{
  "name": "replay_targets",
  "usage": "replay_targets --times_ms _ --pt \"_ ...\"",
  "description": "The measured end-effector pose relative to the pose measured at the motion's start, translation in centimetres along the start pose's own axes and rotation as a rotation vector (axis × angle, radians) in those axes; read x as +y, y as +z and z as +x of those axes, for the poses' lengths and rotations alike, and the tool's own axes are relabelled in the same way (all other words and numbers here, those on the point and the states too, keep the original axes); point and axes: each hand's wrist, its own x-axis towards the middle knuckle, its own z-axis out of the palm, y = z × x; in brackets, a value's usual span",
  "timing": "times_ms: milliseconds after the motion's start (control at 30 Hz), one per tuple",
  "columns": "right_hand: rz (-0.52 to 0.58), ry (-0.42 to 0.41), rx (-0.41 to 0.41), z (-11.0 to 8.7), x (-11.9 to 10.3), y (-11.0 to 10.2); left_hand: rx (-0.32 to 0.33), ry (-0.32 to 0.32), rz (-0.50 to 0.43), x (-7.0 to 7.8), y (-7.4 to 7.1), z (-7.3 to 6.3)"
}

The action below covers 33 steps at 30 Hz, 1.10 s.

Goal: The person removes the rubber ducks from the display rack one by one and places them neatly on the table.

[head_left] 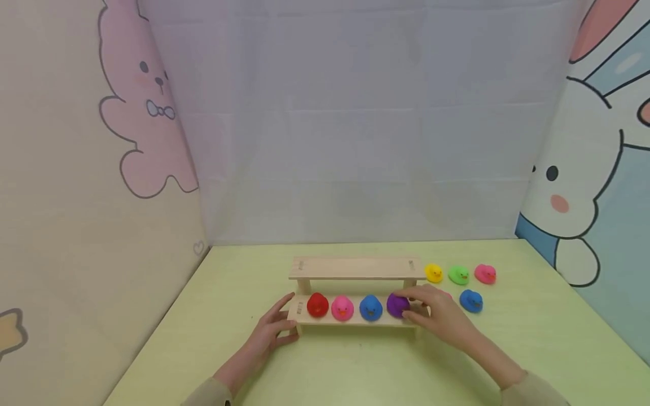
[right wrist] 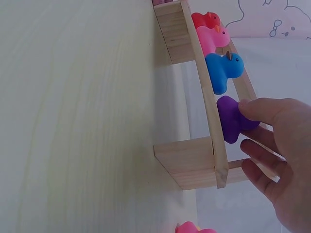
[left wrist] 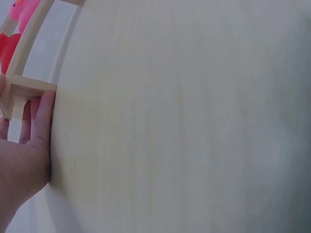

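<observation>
A two-tier wooden rack (head_left: pixel 357 267) stands on the table. On its lower shelf a red rubber duck (head_left: pixel 317 305), a pink duck (head_left: pixel 342 308) and a blue duck (head_left: pixel 371 308) sit in a row. At the row's right end is a purple rubber duck (right wrist: pixel 229 119), pinched between thumb and fingers of my right hand (head_left: pixel 440 314). The duck's base is right at the shelf in the right wrist view. My left hand (head_left: pixel 267 331) holds the left end of the rack, with fingers against the end leg (left wrist: pixel 33 86).
Right of the rack lie a yellow duck (head_left: pixel 434 273), a green duck (head_left: pixel 459 275), a pink duck (head_left: pixel 485 274) and a blue duck (head_left: pixel 471 301). Another pink duck (right wrist: pixel 193 228) is partly hidden behind my right hand in the head view. Walls border the table's back and sides.
</observation>
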Motion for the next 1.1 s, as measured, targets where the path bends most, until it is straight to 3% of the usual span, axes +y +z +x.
replay_targets --times_ms 300,600,1100 --pt "-0.068 0.048 -0.028 -0.3 -0.8 -2.1 0.017 -0.013 0.006 0.0 0.2 -0.2" --pt "-0.075 -0.001 0.068 -1.3 -0.1 -4.9 0.012 -0.007 0.017 0.3 0.3 -0.2" --pt "-0.222 0.108 0.197 -4.5 5.5 -10.3 0.008 -0.012 0.017 0.5 0.3 -0.3"
